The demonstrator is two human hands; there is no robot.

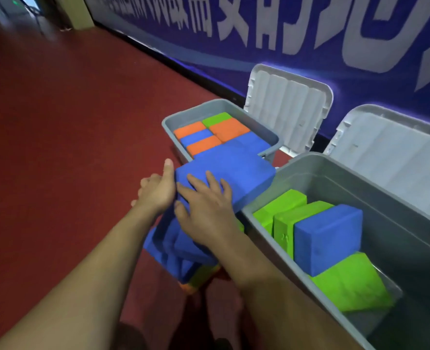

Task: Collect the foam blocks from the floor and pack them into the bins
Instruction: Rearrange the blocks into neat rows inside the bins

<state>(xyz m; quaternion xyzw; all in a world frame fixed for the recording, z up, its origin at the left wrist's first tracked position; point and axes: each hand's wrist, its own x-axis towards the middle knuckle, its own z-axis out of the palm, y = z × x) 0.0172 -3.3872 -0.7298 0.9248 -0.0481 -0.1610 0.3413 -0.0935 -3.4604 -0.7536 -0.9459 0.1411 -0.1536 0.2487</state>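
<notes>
Head view: bins (pixel 347 188) at two o'clock are being filled. Blue blocks (pixel 229 170) are being pressed under wide right hand (pixel 206 210) fingers (pixel 211 180); left hand (pixel 156 190) unclear.

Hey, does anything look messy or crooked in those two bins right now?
Yes. In the near bin, the blue block stands on end and tilted. The green block by its base lies slanted, so the load looks loosely jumbled. In the far bin, the packed blocks lie flat in tidy rows.
</notes>
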